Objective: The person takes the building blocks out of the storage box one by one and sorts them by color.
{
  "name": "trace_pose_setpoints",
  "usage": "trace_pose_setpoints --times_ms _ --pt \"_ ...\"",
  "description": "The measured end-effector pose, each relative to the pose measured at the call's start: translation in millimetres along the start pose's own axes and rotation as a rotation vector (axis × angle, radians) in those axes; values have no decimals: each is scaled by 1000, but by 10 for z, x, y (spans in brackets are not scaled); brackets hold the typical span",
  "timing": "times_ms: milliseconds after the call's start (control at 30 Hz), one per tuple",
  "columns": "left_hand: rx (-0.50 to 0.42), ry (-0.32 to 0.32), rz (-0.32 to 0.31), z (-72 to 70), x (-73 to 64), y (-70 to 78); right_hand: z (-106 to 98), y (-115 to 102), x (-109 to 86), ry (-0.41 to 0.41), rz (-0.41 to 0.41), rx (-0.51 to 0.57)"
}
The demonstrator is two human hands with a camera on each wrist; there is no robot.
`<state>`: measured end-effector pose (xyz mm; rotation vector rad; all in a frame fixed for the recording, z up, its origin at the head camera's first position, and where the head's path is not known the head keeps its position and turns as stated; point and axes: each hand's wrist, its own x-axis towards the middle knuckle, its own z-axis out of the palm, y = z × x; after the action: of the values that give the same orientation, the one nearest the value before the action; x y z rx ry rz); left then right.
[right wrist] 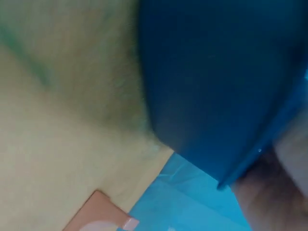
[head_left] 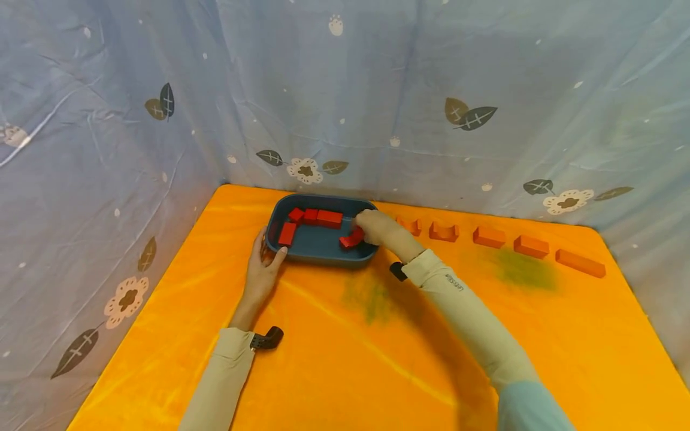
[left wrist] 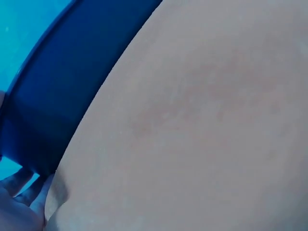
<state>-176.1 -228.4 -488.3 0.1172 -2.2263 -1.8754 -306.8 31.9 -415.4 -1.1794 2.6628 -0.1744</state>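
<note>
A dark blue tub (head_left: 323,261) stands at the back of the table with several red blocks in it. My left hand (head_left: 262,272) holds the tub's left front corner, thumb at the front rim and fingers along the left side. Over the right end of the tub, my right hand (head_left: 375,226) reaches in and grips a red curved block (head_left: 350,240), its fingertips partly hidden. Inside, a red oblong block (head_left: 329,219), small red blocks (head_left: 311,216) and another red oblong (head_left: 287,233) follow the back and left walls.
To the right stand orange arch blocks (head_left: 444,232), orange oblongs (head_left: 531,246) and a long orange bar (head_left: 580,263) in a row. A yellow cloth (head_left: 345,359) covers the table. Patterned curtains (head_left: 377,90) hang behind and at the sides.
</note>
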Motion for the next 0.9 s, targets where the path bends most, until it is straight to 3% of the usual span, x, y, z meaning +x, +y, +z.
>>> trace_pose_setpoints --times_ms 167,333,433,533,667,833,900 --pt "-10 5 19 3 3 -9 -87 54 -213 161 -38 360" --pt "-1 18 11 0 11 -13 -178 122 -524 332 86 782" --pt "10 27 3 -10 13 -5 -175 178 -696 378 172 1062" --pt "21 23 3 -18 12 11 -129 240 -837 420 244 1265" --pt "19 16 3 -20 12 22 -17 334 -991 429 344 1354" --pt "15 11 -10 -4 -5 6 151 462 -1149 361 408 1389" --pt "7 1 -22 8 -32 73 212 506 -1206 320 423 1382"
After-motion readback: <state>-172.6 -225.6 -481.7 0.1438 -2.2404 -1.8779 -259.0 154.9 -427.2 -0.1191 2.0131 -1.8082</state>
